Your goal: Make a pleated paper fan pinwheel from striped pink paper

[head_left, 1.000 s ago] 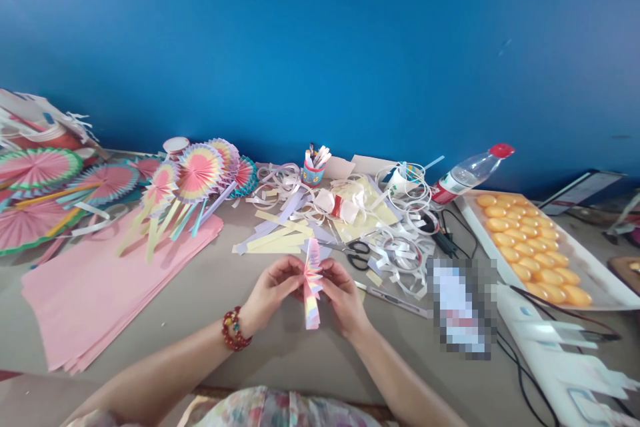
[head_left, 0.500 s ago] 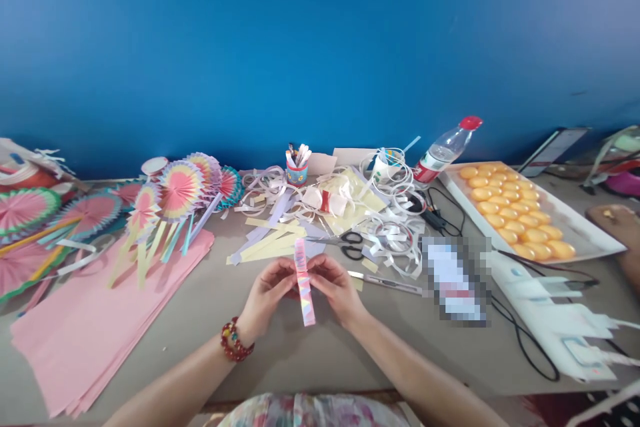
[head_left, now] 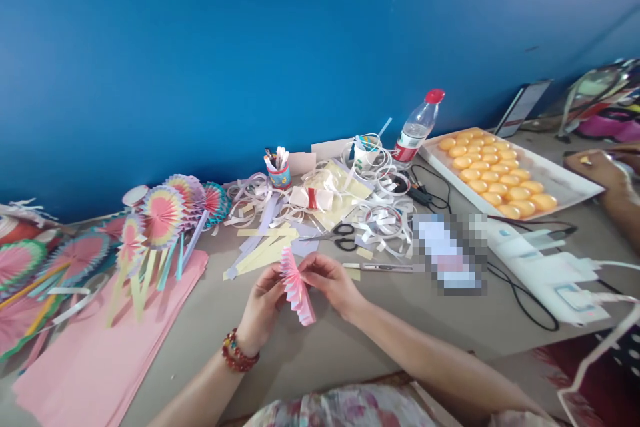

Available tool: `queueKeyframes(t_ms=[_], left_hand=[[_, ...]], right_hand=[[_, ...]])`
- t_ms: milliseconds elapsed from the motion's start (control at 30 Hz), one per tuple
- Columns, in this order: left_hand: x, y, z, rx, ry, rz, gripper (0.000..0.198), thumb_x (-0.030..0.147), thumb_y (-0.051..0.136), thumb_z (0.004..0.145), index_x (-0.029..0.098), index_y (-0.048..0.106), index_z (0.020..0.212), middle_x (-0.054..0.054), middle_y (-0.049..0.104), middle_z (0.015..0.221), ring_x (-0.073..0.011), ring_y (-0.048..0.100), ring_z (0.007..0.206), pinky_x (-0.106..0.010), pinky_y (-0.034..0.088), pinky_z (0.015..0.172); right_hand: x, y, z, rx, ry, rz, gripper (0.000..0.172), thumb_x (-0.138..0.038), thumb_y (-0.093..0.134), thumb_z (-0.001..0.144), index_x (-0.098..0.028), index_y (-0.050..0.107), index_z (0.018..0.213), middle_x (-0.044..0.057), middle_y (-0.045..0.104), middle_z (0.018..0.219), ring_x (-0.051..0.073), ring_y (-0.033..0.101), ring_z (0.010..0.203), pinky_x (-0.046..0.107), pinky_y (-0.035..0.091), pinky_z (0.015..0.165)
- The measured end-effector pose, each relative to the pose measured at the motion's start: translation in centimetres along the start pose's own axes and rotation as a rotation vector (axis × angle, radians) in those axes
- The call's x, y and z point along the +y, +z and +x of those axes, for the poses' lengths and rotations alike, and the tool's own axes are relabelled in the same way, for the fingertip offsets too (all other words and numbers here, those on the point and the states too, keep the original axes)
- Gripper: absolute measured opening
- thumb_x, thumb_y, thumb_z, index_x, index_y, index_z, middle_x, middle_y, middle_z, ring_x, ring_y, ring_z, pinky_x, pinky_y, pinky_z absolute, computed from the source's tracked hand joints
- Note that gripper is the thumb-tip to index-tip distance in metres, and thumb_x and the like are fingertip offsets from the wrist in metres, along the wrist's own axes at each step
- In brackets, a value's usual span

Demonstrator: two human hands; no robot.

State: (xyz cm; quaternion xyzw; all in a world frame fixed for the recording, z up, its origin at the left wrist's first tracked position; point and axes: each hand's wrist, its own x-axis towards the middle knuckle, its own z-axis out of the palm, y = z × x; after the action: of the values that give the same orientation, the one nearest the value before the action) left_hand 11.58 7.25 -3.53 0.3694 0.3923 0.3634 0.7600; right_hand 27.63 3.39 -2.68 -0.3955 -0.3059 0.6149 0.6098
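Observation:
A pleated strip of pink, yellow and lilac paper [head_left: 297,285] stands on end between both my hands, above the grey table [head_left: 380,320]. My left hand [head_left: 263,303], with a red bead bracelet on the wrist, pinches its left side. My right hand [head_left: 327,280] pinches its right side near the top. The pleats are spread a little, like a small fan. Black scissors [head_left: 345,237] and a craft knife [head_left: 383,267] lie just beyond my right hand.
Finished paper fans on sticks [head_left: 160,217] and pink paper sheets [head_left: 100,340] lie at the left. Paper strips and tape rings [head_left: 380,217], a pen cup [head_left: 279,175], a water bottle [head_left: 417,125], a tray of yellow pieces [head_left: 495,173] and a power strip [head_left: 545,270] are behind and right. Another person's hand [head_left: 603,170] is far right.
The view swung right and tilted. The pleated strip, squeezed flat half a second ago, has opened into a small fan between my hands.

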Motion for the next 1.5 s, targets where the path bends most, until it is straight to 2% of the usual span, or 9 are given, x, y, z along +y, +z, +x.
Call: queueKeyframes(t_ms=[167,633,900,1133,1500], left_hand=[[0.0,0.0,0.0,-0.001,-0.011,0.013,0.023,0.024,0.081,0.07,0.018,0.066,0.088,0.003,0.065,0.078,-0.0077,0.056,0.061,-0.019,0.048,0.06],[0.5,0.7,-0.3,-0.053,0.004,-0.027,0.018,0.028,0.081,0.073,0.018,0.067,0.08,0.001,0.066,0.079,-0.0117,0.063,0.071,-0.019,0.052,0.062],[0.8,1.0,-0.3,-0.097,0.014,-0.042,0.018,0.03,0.08,0.075,0.017,0.069,0.082,-0.002,0.068,0.081,-0.0149,0.065,0.074,-0.026,0.056,0.068],[0.9,1.1,-0.3,-0.118,0.048,-0.041,0.02,0.034,0.079,0.076,0.016,0.071,0.081,-0.003,0.068,0.078,-0.0149,0.064,0.073,-0.025,0.057,0.066],[1.4,1.3,-0.4,-0.132,0.068,-0.059,0.023,0.036,0.081,0.073,0.015,0.073,0.078,-0.004,0.067,0.075,-0.0154,0.063,0.068,-0.028,0.057,0.065]], right_hand=[[-0.2,-0.1,0.1,-0.006,0.016,0.022,0.02,-0.033,0.08,0.071,-0.019,0.067,0.076,-0.002,0.065,0.073,0.013,0.057,0.068,0.026,0.046,0.069],[-0.5,-0.5,-0.1,-0.003,0.086,0.039,0.014,-0.027,0.079,0.071,-0.018,0.069,0.076,-0.002,0.065,0.071,0.012,0.056,0.067,0.023,0.043,0.066],[-0.1,-0.7,-0.1,0.028,0.12,0.017,0.014,-0.029,0.079,0.072,-0.021,0.068,0.077,-0.001,0.065,0.073,0.014,0.058,0.067,0.025,0.047,0.062],[0.2,-1.0,-0.1,0.054,0.108,-0.009,0.018,-0.032,0.081,0.07,-0.022,0.069,0.079,-0.001,0.064,0.075,0.013,0.055,0.062,0.023,0.045,0.055],[0.1,-0.9,-0.1,0.073,0.102,-0.05,0.021,-0.033,0.083,0.066,-0.022,0.069,0.077,0.001,0.064,0.076,0.015,0.054,0.064,0.027,0.048,0.059]])
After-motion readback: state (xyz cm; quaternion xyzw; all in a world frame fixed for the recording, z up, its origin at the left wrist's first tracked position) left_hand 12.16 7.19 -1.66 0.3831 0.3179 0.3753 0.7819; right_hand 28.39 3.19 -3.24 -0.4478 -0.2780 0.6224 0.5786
